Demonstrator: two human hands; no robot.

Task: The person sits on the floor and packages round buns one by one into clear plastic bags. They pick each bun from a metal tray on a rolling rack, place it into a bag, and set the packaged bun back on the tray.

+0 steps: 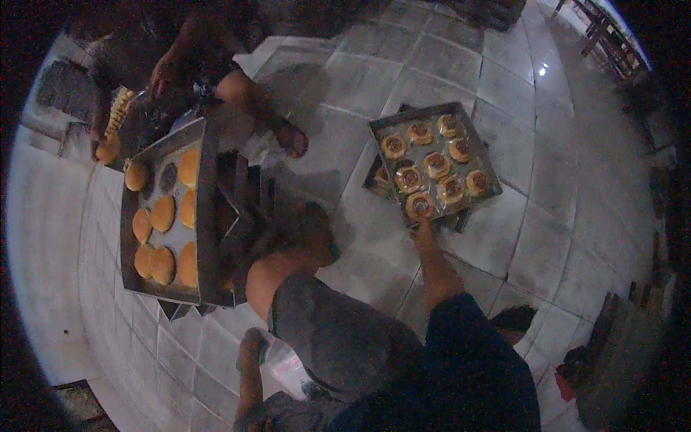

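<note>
My right arm reaches forward, and my right hand (pixel 423 229) is closed on the near edge of a square metal baking tray (pixel 491 155). Round buns with a brown swirled topping (pixel 436 165) lie in it, some with a shiny clear wrap around them. My left hand (pixel 252 347) is low beside my bent knee, its fingers curled in. Something green shows at its edge, too dim to name. Just right of it is a clear and whitish plastic bag (pixel 289 371); whether the hand grips this bag is hidden.
At left, a large deep tray (pixel 205 237) of golden buns (pixel 163 214) sits on stacked trays. Another person (pixel 165 75) crouches beyond it, hands near a row of bread (pixel 117 111). More trays lie under the swirled-bun tray. Grey tiles (pixel 353 140) cover the floor.
</note>
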